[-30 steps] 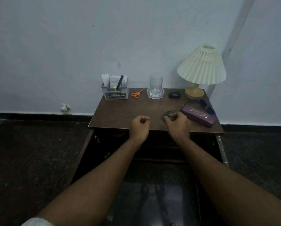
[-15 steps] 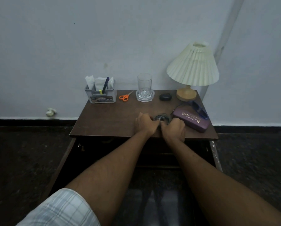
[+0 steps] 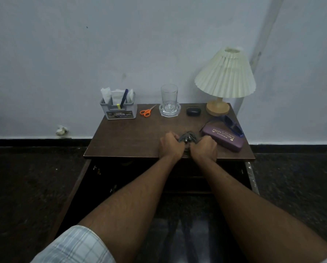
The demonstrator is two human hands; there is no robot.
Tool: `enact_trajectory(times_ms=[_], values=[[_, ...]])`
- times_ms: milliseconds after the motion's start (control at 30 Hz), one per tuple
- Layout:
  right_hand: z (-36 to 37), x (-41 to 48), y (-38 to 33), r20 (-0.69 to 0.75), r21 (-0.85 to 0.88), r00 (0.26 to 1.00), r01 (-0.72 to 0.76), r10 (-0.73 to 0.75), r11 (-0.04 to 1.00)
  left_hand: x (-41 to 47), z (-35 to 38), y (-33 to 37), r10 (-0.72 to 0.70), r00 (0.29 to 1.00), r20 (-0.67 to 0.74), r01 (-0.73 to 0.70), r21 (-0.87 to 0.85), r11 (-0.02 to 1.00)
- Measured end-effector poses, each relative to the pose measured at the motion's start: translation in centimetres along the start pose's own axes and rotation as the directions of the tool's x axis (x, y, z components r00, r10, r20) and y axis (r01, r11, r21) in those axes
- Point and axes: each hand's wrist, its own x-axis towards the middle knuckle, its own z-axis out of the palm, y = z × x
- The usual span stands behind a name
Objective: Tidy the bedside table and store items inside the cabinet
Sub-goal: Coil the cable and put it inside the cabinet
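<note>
Step in hand, as judged: gathering a loose cord (image 3: 187,138) at the front of the desk (image 3: 124,141), ahead of stowing it in the cabinet (image 3: 102,179) below; that cabinet stands open, its inside too dark to read.

Left hand (image 3: 170,147): fingers curled tight, gripping the left side of the cord; knuckles up, heel near the front edge of the desk.
Cord: a dark bundle, apparently coiled, held between the two hands just above the desk; its exact kind cannot be told.
Right hand (image 3: 204,149): likewise closed in a fist on the right side of the bundle; it lies just beside the purple case (image 3: 223,138) and appears apart from it.

Next move, as judged: keep the coil compact, lift it off the desk and bring it down and inward to the cabinet without letting loops spring loose or snag the case.

Other items on the desk, along the back: holder (image 3: 119,111) with papers and a pen; scissors (image 3: 146,112); glass (image 3: 169,100) on a clear dish; small black case (image 3: 193,111); lamp (image 3: 225,76); sunglasses (image 3: 233,126) against the purple case.
</note>
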Motion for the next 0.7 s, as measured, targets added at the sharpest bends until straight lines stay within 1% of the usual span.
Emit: enact_trajectory(times_ms=[167,300,400,467,500,533,600,633,700], values=[[-0.5,-0.5,0.2,0.058,0.009,0.998,-0.016,0.016,1.000,-0.7,-0.6,-0.3,-0.017,1.000,-0.003,0.017,-0.048,0.999],[-0.5,-1.1,0.4,0.079,0.021,0.997,-0.018,0.017,1.000,-1.2,-1.4,-0.1,-0.086,0.996,-0.020,0.084,-0.091,0.992],[-0.4,-2.2,1.0,0.043,0.111,0.997,-0.061,0.057,0.992,-1.7,-2.0,-0.1,-0.171,0.985,-0.033,0.165,-0.123,0.979],[-0.3,-3.1,1.4,-0.007,0.208,0.988,-0.153,0.157,0.966,-2.1,-2.2,-0.4,-0.218,0.975,-0.043,0.211,-0.126,0.969],[-0.3,-3.6,1.7,-0.012,0.266,0.972,-0.224,0.236,0.937,-2.3,-2.2,-0.6,-0.238,0.970,-0.045,0.231,-0.128,0.965],[-0.2,-4.0,2.0,0.011,0.326,0.948,-0.304,0.318,0.895,-2.5,-2.1,-0.8,-0.255,0.966,-0.042,0.247,-0.132,0.960],[0.2,-4.9,2.4,0.135,0.452,0.888,-0.450,0.439,0.770,-2.7,-1.9,-1.2,-0.279,0.960,-0.028,0.271,-0.160,0.949],[0.4,-5.2,2.6,0.218,0.511,0.859,-0.504,0.463,0.696,-2.9,-1.8,-1.3,-0.292,0.956,-0.023,0.282,-0.191,0.940],[0.8,-5.4,2.8,0.389,0.608,0.818,-0.573,0.423,0.549,-3.1,-1.5,-1.5,-0.318,0.948,-0.018,0.302,-0.261,0.917]])
